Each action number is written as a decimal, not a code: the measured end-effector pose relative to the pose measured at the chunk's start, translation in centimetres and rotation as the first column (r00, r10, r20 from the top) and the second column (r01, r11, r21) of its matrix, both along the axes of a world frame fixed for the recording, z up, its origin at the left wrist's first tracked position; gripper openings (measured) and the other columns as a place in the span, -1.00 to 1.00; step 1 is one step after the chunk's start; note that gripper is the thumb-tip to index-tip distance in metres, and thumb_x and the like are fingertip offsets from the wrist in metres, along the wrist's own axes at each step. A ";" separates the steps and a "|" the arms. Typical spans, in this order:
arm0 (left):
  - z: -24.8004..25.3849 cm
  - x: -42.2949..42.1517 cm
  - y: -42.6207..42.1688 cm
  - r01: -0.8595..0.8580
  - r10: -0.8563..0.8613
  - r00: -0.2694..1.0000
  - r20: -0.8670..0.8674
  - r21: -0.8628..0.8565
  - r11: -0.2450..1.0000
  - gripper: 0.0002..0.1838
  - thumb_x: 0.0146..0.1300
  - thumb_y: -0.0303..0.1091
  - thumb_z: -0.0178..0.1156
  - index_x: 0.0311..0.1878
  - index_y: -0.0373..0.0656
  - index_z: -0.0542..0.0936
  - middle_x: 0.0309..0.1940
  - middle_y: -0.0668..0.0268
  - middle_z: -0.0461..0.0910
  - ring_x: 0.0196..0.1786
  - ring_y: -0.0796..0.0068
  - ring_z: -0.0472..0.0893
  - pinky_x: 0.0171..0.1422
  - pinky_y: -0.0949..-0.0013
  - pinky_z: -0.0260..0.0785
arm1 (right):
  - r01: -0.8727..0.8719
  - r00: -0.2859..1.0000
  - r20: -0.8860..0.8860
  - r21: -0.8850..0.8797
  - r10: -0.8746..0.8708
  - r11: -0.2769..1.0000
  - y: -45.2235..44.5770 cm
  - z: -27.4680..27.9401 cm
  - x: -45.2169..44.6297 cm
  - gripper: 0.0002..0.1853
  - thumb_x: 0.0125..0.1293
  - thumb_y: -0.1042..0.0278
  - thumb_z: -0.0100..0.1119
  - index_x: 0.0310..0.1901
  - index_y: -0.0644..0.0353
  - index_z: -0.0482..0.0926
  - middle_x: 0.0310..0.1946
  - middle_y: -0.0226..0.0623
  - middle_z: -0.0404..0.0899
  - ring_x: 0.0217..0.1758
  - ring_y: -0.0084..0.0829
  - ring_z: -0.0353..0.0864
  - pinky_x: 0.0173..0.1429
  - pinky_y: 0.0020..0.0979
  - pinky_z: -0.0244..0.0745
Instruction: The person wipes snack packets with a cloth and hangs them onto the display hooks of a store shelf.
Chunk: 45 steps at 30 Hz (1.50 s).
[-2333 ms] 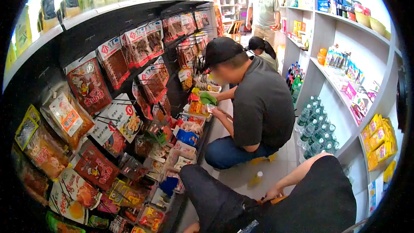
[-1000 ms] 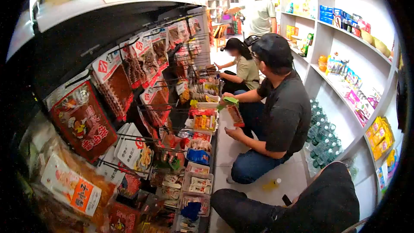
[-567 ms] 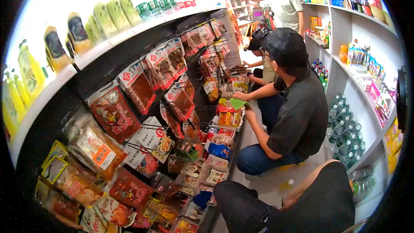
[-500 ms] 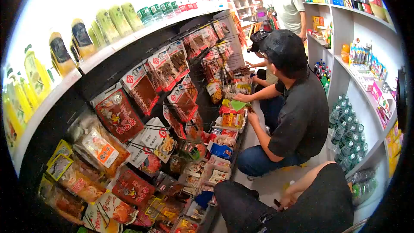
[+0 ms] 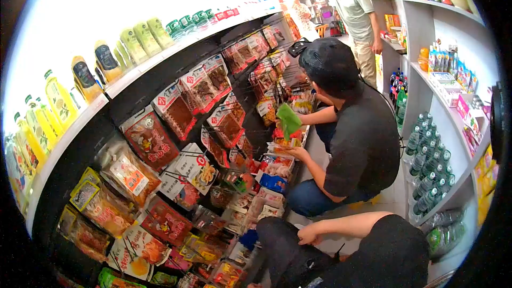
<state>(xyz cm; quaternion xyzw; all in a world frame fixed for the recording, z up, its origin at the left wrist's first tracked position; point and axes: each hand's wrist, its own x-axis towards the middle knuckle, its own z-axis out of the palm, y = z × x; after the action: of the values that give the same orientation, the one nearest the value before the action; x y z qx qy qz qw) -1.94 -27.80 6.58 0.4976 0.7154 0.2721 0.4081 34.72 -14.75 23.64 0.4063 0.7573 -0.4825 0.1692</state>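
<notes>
My right hand (image 5: pixel 309 234) rests by my dark-trousered knee (image 5: pixel 281 242) at the lower middle, its fingers curled; whether anything is inside them I cannot make out. The bare forearm leads back to a black sleeve (image 5: pixel 392 250). Below it a thin dark antenna-like piece (image 5: pixel 339 250) sticks up. My left hand does not show. The nearest goods are small packets in clear trays (image 5: pixel 271 197) and a blue packet (image 5: pixel 273 182). Ahead, a crouching person in a black cap and shirt (image 5: pixel 362 141) holds up a green packet (image 5: pixel 288 121) over the lower shelf.
Hanging snack packs (image 5: pixel 149 138) line the dark rack at left, under a white shelf (image 5: pixel 69 133) of bottles. Another person in a pale shirt (image 5: pixel 352 13) stands at the back, one arm stretched out. Green water bottles (image 5: pixel 426 165) stand by the right-hand shelving (image 5: pixel 456 109).
My right hand has come up and left to my knee. The crouching person has raised the green packet. Farther back, the standing person has shifted slightly left.
</notes>
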 end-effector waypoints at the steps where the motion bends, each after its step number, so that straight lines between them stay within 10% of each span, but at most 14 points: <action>1: -0.4 -0.3 -0.4 -0.003 0.003 1.000 0.010 0.008 1.000 -0.81 0.28 -0.34 0.05 -0.17 -0.25 0.51 -0.33 0.20 0.52 -0.25 0.32 0.48 -0.20 0.22 0.39 | 0.001 1.000 0.014 -0.004 -0.001 1.000 -1.0 2.0 0.0 -0.50 0.38 0.09 -0.18 -0.49 0.38 0.52 -0.60 -0.09 0.56 -0.63 -0.23 0.54 -0.52 -0.21 0.51; 14: -4.9 -4.2 -3.0 -0.012 0.009 0.999 0.048 0.077 0.997 -0.83 0.29 -0.36 0.03 -0.18 -0.26 0.50 -0.34 0.25 0.51 -0.26 0.39 0.46 -0.20 0.24 0.39 | -0.231 0.972 0.099 0.261 0.213 0.937 0.5 3.1 -2.4 -0.50 0.35 0.08 -0.13 -0.47 0.40 0.57 -0.58 -0.06 0.61 -0.55 -0.17 0.64 -0.42 -0.18 0.55; 20: -6.0 -6.5 -1.8 0.238 -0.248 0.936 -0.249 -0.070 0.969 -0.55 0.17 -0.14 0.18 0.09 -0.15 0.55 -0.15 -0.18 0.57 -0.12 -0.03 0.60 -0.16 0.03 0.43 | -0.154 0.968 -0.121 0.401 0.219 0.903 1.8 8.8 -7.1 -0.54 0.36 0.10 -0.13 -0.49 0.30 0.57 -0.63 -0.20 0.61 -0.59 -0.25 0.62 -0.38 -0.21 0.56; 22: -7.2 -5.7 -1.4 0.208 -0.250 0.912 -0.326 -0.159 0.965 -0.71 0.22 -0.22 0.12 -0.17 -0.28 0.54 -0.32 -0.01 0.57 -0.17 0.14 0.59 -0.09 0.23 0.42 | -0.121 0.946 -0.215 0.465 0.245 0.877 1.6 9.4 -8.8 -0.57 0.36 0.09 -0.11 -0.46 0.27 0.57 -0.63 -0.19 0.60 -0.57 -0.22 0.62 -0.35 -0.19 0.54; 24: -5.8 -4.6 -2.0 0.123 -0.184 0.928 -0.323 -0.199 0.972 -0.71 0.22 -0.21 0.11 -0.30 -0.31 0.57 -0.43 0.05 0.60 -0.25 0.22 0.61 -0.13 0.26 0.43 | -0.120 0.899 -0.294 0.547 0.324 0.828 1.2 9.9 -10.3 -0.60 0.36 0.09 -0.09 -0.40 0.25 0.57 -0.61 -0.17 0.60 -0.53 -0.18 0.61 -0.33 -0.16 0.51; 26: 6.1 0.5 -3.6 -0.075 0.041 0.975 -0.217 -0.154 0.985 -0.68 0.18 -0.15 0.13 -0.29 -0.26 0.60 -0.42 0.04 0.63 -0.30 0.19 0.64 -0.16 0.20 0.43 | -0.089 0.850 -0.402 0.527 0.341 0.845 0.9 12.0 -11.3 -0.63 0.36 0.08 -0.07 -0.35 0.23 0.56 -0.55 -0.13 0.60 -0.48 -0.14 0.60 -0.29 -0.11 0.47; 28: -2.1 -2.6 -3.4 0.045 -0.061 0.979 -0.192 -0.082 0.996 -0.68 0.20 -0.14 0.12 -0.22 -0.24 0.59 -0.41 0.11 0.61 -0.32 0.19 0.62 -0.17 0.22 0.41 | -0.030 0.805 -0.497 0.509 0.323 0.860 0.8 15.0 -11.7 -0.67 0.35 0.10 -0.04 -0.32 0.21 0.57 -0.51 -0.12 0.59 -0.46 -0.13 0.59 -0.32 -0.15 0.47; 32: 0.6 -1.0 -3.4 -0.053 0.032 0.992 -0.123 -0.170 0.984 -0.67 0.20 -0.13 0.09 -0.14 -0.20 0.58 -0.31 0.02 0.63 -0.20 0.08 0.62 -0.09 0.14 0.42 | 0.046 0.555 -0.771 0.403 0.312 0.914 -0.3 23.2 -11.6 -0.87 0.24 0.34 0.11 -0.35 0.22 0.53 -0.54 -0.17 0.55 -0.49 -0.17 0.58 -0.39 -0.30 0.45; 41: 0.1 -0.3 -3.2 -0.010 0.021 0.998 0.059 -0.176 0.984 -0.71 0.23 -0.19 0.10 -0.21 -0.25 0.57 -0.42 0.10 0.62 -0.35 0.26 0.63 -0.23 0.23 0.41 | 0.238 0.143 -0.349 0.920 0.926 0.311 -5.3 35.6 -11.2 -0.93 0.00 0.45 0.16 -0.42 0.08 0.55 -0.56 -0.37 0.53 -0.60 -0.54 0.49 -0.54 -0.53 0.45; 45: 3.0 0.5 -3.4 -0.047 0.052 0.998 0.019 -0.224 0.974 -0.70 0.25 -0.19 0.09 -0.22 -0.27 0.56 -0.43 0.12 0.62 -0.35 0.26 0.62 -0.21 0.24 0.41 | 0.385 0.092 -0.531 0.799 0.842 0.462 -7.9 36.6 -13.0 -0.90 -0.25 0.46 0.21 -0.61 0.23 0.51 -0.62 -0.25 0.47 -0.66 -0.39 0.43 -0.58 -0.42 0.43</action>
<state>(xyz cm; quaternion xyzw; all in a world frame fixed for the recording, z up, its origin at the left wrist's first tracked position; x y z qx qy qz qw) -1.47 -31.24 9.55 0.4273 0.7485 0.2062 0.4634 21.72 -22.67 60.24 -0.1534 0.8485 -0.1372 -0.4875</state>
